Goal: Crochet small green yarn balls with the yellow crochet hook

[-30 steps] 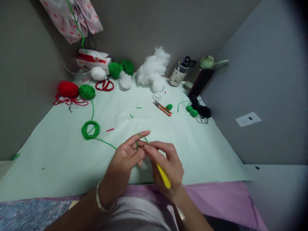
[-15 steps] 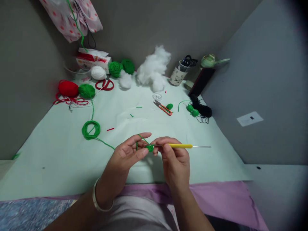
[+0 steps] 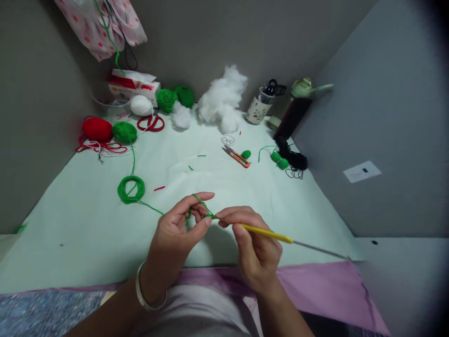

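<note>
My left hand [image 3: 180,224] pinches a small green crochet piece [image 3: 209,216] between thumb and fingers, and it is mostly hidden by them. Green yarn [image 3: 201,202] runs over the raised index finger and down to the piece. In my right hand [image 3: 257,243] is a crochet hook with a yellow handle [image 3: 268,232]; its thin tip meets the green piece, and its metal back end slants down to the right. From the left hand the yarn trails to a loose green coil [image 3: 131,189] on the table.
Orange thread snips [image 3: 236,157] lie beyond my hands beside a small green piece [image 3: 246,154]. White stuffing [image 3: 224,100] and green yarn balls [image 3: 167,100] sit at the back. Red-handled scissors [image 3: 150,123] and red yarn [image 3: 97,128] are at left, black yarn [image 3: 296,158] at right.
The crochet hook has tilted, its back end swinging down and toward the right. Both hands have shifted slightly, and the green piece is now more covered by the left fingers.
</note>
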Available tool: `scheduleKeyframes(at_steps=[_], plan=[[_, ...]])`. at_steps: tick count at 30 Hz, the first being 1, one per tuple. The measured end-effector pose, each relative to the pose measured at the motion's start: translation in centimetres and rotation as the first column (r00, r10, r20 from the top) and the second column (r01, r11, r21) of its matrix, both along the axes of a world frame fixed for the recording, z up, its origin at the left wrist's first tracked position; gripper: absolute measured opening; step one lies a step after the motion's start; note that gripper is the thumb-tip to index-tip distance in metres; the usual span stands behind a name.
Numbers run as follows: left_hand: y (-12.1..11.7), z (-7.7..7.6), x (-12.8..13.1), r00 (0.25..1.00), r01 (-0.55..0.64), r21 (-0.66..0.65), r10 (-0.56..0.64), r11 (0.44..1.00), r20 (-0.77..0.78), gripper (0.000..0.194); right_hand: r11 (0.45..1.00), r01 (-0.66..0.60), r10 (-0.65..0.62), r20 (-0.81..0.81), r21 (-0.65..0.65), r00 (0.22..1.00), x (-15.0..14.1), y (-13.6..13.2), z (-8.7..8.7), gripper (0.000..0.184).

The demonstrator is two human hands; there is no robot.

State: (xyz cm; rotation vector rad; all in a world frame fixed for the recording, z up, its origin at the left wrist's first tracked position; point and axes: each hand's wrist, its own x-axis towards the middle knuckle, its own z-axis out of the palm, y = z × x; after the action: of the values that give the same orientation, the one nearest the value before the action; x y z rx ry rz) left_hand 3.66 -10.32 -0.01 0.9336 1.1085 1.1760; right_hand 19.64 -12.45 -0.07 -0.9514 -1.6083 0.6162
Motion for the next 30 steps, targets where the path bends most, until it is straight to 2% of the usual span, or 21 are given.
scheduleKeyframes(at_steps=[3,8,16,18,20,22,24,27,30], plan=[[-0.1,0.1,0.0,0.998,-0.038,0.039,0.040,0.999,-0.041,0.030,0.993,-0.014,0.001,0.110,0.113,0.994,0.0,-0.3,0.0,0.026],[0.0,0.3,-0.3,0.999,0.027,-0.001,-0.027,1.000,0.019,0.032,0.996,0.054,-0.052,-0.033,0.076,0.998,-0.1,-0.1,-0.4,0.028],[-0.8,0.0,0.6,0.997,0.035,0.035,-0.033,0.999,-0.069,0.037,0.984,0.004,-0.019,0.079,0.177,0.997,-0.4,0.4,-0.9,0.031],[-0.7,0.2,0.6,0.999,0.040,0.007,-0.040,0.999,-0.003,0.044,0.992,0.042,-0.040,-0.025,0.118,0.999,-0.5,0.3,-0.9,0.028],[-0.4,0.5,0.4,0.992,0.073,-0.044,-0.068,0.996,0.104,0.049,0.998,0.059,-0.059,-0.220,-0.003,0.974,-0.6,0.4,-0.9,0.024],[-0.2,0.8,0.1,0.976,0.120,-0.093,-0.100,0.988,0.193,0.049,0.990,-0.023,-0.039,-0.424,-0.140,0.905,-0.7,0.7,-0.8,0.020],[0.0,1.1,-0.1,0.962,0.157,-0.124,-0.123,0.980,0.243,0.047,0.965,-0.153,0.005,-0.564,-0.215,0.826,-0.6,1.1,-0.8,0.018],[-0.1,1.3,-0.2,0.957,0.178,-0.143,-0.137,0.974,0.257,0.042,0.946,-0.235,0.047,-0.621,-0.225,0.782,-0.4,1.3,-0.7,0.017],[-0.1,0.8,-0.2,0.963,0.154,-0.114,-0.124,0.981,0.240,0.040,0.959,-0.186,0.042,-0.542,-0.215,0.840,-0.2,1.0,-0.6,0.018]])
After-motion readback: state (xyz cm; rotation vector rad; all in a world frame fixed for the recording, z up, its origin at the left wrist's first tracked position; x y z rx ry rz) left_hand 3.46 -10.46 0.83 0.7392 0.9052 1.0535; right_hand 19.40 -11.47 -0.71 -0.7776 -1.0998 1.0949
